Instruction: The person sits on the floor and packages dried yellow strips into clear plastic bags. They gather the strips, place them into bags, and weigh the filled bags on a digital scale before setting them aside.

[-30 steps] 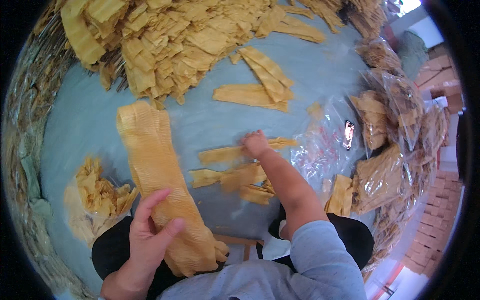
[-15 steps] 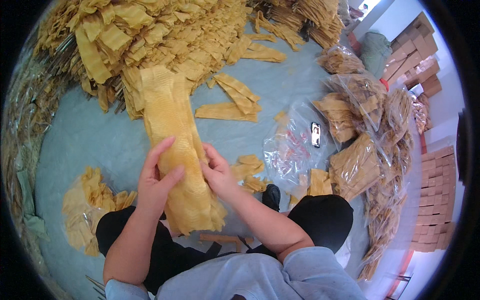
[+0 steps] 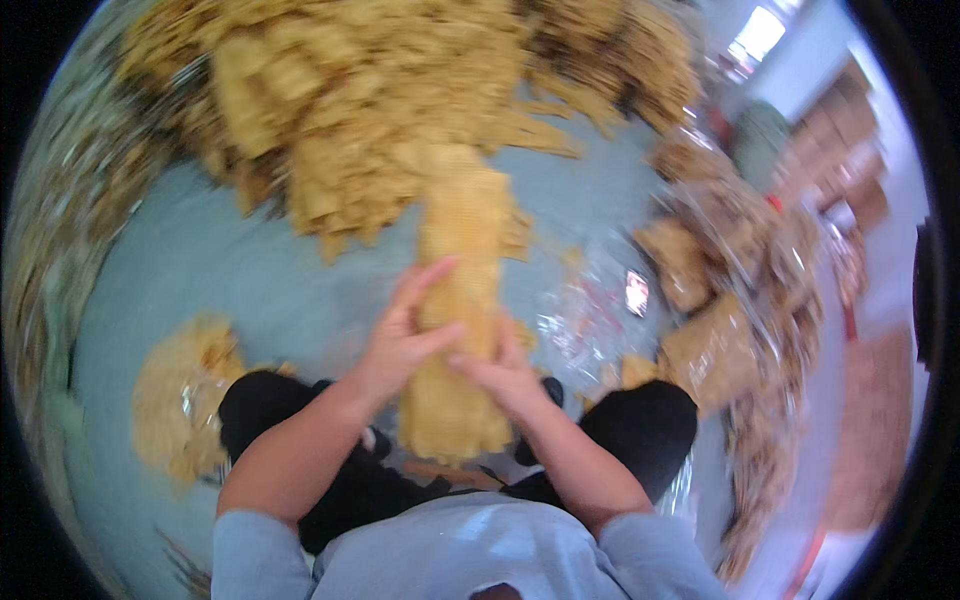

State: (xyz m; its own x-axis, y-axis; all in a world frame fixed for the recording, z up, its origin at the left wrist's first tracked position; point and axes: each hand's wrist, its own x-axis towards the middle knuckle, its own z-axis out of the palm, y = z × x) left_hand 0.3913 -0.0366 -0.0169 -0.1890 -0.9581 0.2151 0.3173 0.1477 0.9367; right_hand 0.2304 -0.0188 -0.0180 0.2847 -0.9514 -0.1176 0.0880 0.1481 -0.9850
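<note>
Between my two hands is a bundle of long, flat yellow strips [image 3: 462, 235], rippled like dried tofu skin. My left hand [image 3: 405, 335] grips its left side, thumb across the top face. On the opposite edge, my right hand [image 3: 505, 370] closes round the lower half, its thumb reaching over the front. The bundle points away from me, its near end between my knees, and its far end overlaps the view of a big pile of similar strips [image 3: 370, 90]. Motion blurs the picture, and the fingers under the bundle are hidden.
Clear plastic bags of yellow pieces [image 3: 715, 345] line the right side. A phone [image 3: 637, 293] lies beside crumpled clear plastic [image 3: 580, 320]. Near my left knee sits another bag of yellow pieces [image 3: 180, 400]. Brown cartons [image 3: 870, 430] are stacked at the far right.
Both hands have carried the bundle to the right, and it now stands straighter in view. The head view has shifted and blurred. Both hands still hold the bundle.
</note>
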